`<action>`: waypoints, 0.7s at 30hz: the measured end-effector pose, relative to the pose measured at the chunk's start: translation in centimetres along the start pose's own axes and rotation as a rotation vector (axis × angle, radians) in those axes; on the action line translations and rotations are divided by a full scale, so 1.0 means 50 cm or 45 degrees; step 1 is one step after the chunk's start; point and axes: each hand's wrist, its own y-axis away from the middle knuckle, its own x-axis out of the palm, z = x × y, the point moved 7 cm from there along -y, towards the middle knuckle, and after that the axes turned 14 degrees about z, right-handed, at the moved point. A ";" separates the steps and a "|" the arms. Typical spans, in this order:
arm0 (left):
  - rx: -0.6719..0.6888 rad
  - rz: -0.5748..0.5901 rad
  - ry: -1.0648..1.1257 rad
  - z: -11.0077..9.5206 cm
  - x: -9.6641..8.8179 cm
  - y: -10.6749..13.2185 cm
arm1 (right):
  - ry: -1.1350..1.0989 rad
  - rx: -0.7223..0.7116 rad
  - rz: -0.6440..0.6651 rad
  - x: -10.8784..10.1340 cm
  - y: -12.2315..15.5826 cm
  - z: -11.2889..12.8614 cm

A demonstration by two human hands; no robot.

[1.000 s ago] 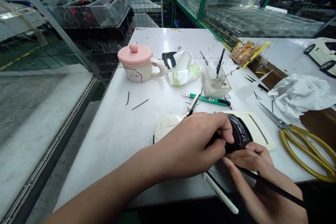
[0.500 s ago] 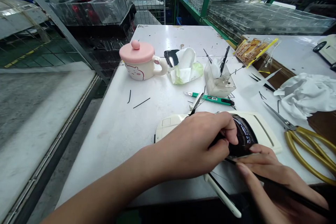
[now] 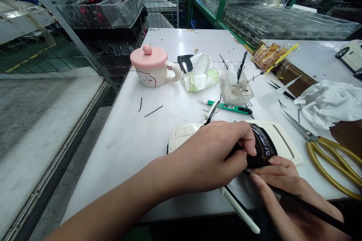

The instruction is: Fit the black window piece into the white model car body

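A cream model car with a glossy dark cabin lies on the white table, its two doors swung out; the near door points toward me. My left hand reaches across the car, its thumb and fingers closed on the cabin's side; their exact grip is partly hidden. In my right hand is a long, slim black tool, its tip at the near edge of the cabin under my left fingers. The right fingertips rest against the car.
Gold-handled scissors lie at the right near a crumpled white cloth. Behind the car are a green craft knife, a clear box of tools, a tissue pack and a pink-lidded mug. Black strips lie left.
My right hand has shifted slightly with the black tool, whose rear end sits a little lower. The left hand holds its place on the car. The whole view has moved very slightly.
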 end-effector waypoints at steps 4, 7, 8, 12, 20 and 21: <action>-0.008 0.006 0.017 0.001 0.001 0.001 | -0.045 0.051 -0.068 -0.004 -0.001 -0.003; 0.010 0.021 -0.014 -0.001 -0.001 0.003 | -0.149 0.133 -0.253 -0.019 0.009 -0.011; 0.026 0.041 -0.028 -0.003 0.000 0.003 | -0.202 0.162 -0.309 -0.024 0.013 -0.015; 0.119 0.163 -0.093 -0.018 0.014 0.007 | -0.397 0.243 -0.404 -0.031 0.025 -0.036; 0.118 0.148 -0.102 -0.025 0.023 0.006 | -0.476 0.160 -0.502 -0.038 0.030 -0.042; 0.129 0.144 -0.087 -0.027 0.023 0.006 | -0.476 0.160 -0.490 -0.037 0.029 -0.041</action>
